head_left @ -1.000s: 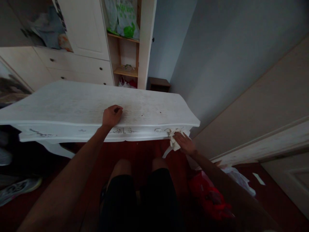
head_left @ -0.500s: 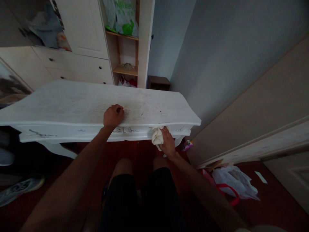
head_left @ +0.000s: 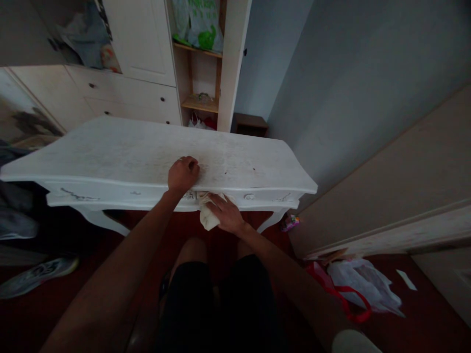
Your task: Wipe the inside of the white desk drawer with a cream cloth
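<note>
A white table with carved trim along its front and curved legs stands before me, its top marked with grey-brown smudges. My left hand rests near the front edge of the top, fingers curled in a loose fist with nothing visible in them. Against the table's front face, just right of the middle, my right hand presses a cream cloth. The cloth hangs a little below the front panel. Part of it is hidden under my fingers.
Behind the table is a white cabinet with drawers and open shelves, one holding a green-printed plastic bag. A white plastic bag and a red bag lie on the floor at right. A shoe is at lower left.
My right hand has slid the cloth leftward along the table's front, from near the right end toward the middle. My left hand stays in place on the top. The view has shifted slightly.
</note>
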